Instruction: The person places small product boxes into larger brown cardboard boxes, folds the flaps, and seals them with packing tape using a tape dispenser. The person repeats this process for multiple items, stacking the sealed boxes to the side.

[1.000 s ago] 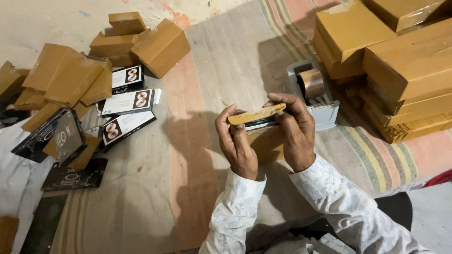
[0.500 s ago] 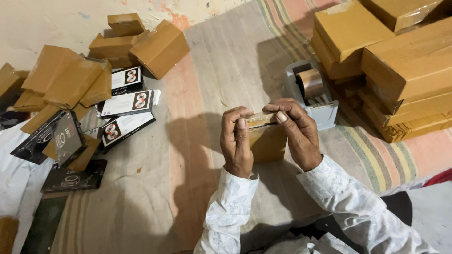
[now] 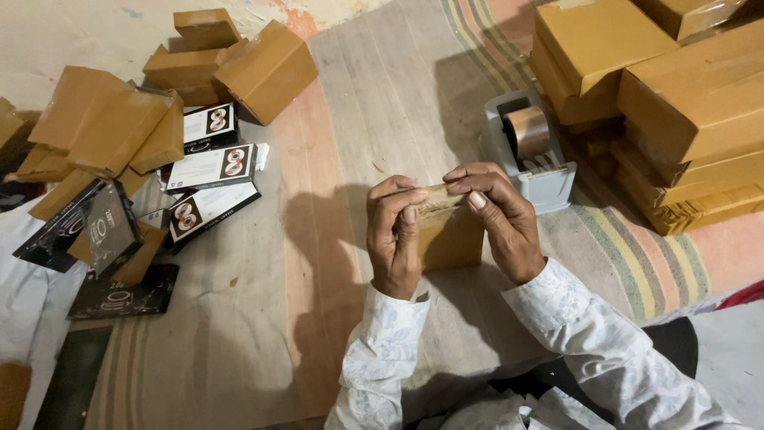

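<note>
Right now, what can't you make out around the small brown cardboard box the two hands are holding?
- Small brown cardboard box: in the head view its sides sit behind the left hand and right hand.
- Box contents: it cannot be seen inside.
- Stack of large brown cartons: cut off by the right and top edges.
- Grey tape dispenser: far side shadowed.

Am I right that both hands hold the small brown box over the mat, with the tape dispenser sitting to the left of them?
Not quite. The head view shows the left hand and right hand both holding the small brown box over the mat, but the tape dispenser sits to the right of them, beside the stacked cartons.
</note>
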